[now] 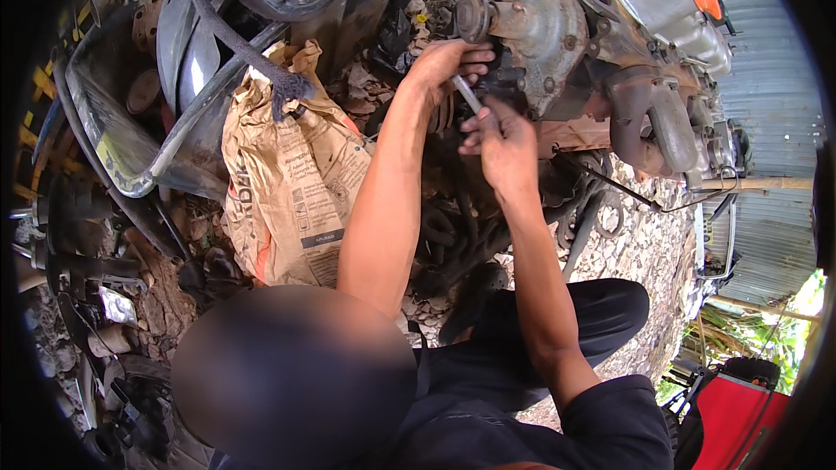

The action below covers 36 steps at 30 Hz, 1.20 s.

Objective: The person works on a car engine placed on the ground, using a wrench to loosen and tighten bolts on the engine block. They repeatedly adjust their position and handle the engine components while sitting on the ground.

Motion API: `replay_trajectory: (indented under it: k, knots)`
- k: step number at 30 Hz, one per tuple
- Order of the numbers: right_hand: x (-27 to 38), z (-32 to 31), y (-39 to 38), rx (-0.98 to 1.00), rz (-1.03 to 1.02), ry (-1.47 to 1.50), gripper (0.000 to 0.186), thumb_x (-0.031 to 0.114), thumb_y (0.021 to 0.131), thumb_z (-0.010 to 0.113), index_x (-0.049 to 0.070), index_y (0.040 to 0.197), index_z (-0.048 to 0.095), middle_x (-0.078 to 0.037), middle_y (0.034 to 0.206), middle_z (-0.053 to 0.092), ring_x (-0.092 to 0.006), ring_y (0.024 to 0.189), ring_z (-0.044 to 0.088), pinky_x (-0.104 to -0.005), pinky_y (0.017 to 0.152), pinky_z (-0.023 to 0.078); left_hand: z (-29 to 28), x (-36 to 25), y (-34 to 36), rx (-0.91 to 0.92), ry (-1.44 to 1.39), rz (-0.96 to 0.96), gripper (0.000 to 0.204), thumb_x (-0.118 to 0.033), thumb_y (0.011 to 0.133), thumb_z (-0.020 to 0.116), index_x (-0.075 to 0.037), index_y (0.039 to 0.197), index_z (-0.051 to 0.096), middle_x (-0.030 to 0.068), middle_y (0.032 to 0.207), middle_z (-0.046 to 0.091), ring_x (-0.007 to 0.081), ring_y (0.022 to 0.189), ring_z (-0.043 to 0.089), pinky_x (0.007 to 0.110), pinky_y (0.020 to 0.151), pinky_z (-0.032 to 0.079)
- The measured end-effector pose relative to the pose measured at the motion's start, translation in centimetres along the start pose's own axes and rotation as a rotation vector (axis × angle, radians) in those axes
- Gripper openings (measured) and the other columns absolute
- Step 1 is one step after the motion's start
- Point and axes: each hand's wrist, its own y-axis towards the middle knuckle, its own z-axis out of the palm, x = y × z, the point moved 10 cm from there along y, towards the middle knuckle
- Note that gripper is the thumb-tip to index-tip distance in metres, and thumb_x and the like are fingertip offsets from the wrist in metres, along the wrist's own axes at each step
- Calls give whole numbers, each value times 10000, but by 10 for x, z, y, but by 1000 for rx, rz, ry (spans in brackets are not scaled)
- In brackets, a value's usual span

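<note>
A slim silver wrench-like tool (468,94) slants across the front of a greasy engine (544,30), and my right hand (505,144) is closed around its lower end. Its upper end reaches close to my left hand (444,65), just under a round pulley (473,16). The fingers of my left hand curl in against the engine; what they grip is hidden behind them. Dark hoses and parts (448,235) lie in shadow below both hands. The working end of the tool cannot be made out.
Left of my left arm lies a crumpled brown paper sack (292,183), beside a large dark plastic bin (148,170) of vehicle parts. Scrap parts (122,357) cover the ground at lower left. Corrugated metal sheeting (771,113) stands right; a red panel (740,422) is at lower right.
</note>
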Motion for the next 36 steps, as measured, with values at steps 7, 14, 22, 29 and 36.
replay_trajectory:
  k: [7, 14, 22, 29, 36]
  knots:
    - [-76, 23, 11, 208, 336, 700, 286, 71, 960, 548, 7, 1239, 551, -108, 1083, 642, -178, 897, 601, -368, 794, 524, -13, -1, -3, -47, -135, 18, 383, -261, 998, 350, -4, 1141, 595, 139, 1048, 705, 203, 823, 675, 336, 715, 553]
    - [-104, 42, 26, 438, 507, 1063, 245, 200, 961, 545, 93, 1182, 552, 15, 856, 519, -140, 810, 492, -332, 758, 415, 6, -4, -29, 146, 76, 40, 365, -175, 996, 383, 30, 1250, 547, 143, 1126, 682, 231, 1026, 647, 349, 928, 528]
    - [-82, 18, 45, 286, 55, 369, 264, 249, 981, 575, 105, 1200, 610, 17, 821, 533, -77, 696, 485, -258, 609, 423, 1, -10, -13, -20, 315, 272, 312, -116, 942, 627, 23, 1220, 608, 68, 1064, 685, 147, 904, 660, 284, 831, 561]
    - [-61, 8, 60, -142, -291, -224, 202, 149, 924, 598, 22, 1063, 668, -83, 829, 700, -117, 639, 601, -295, 598, 476, 8, -19, -14, -91, 452, 414, 315, -119, 909, 662, 25, 1190, 646, 92, 1007, 711, 126, 890, 657, 260, 782, 529]
    - [-43, 18, 68, -255, -232, -39, 248, 154, 900, 597, -38, 1041, 665, -211, 862, 706, -248, 808, 697, -373, 741, 509, 13, -34, -15, -150, 745, 500, 311, -158, 905, 668, 11, 1166, 669, 80, 1001, 715, 126, 880, 629, 300, 812, 500]
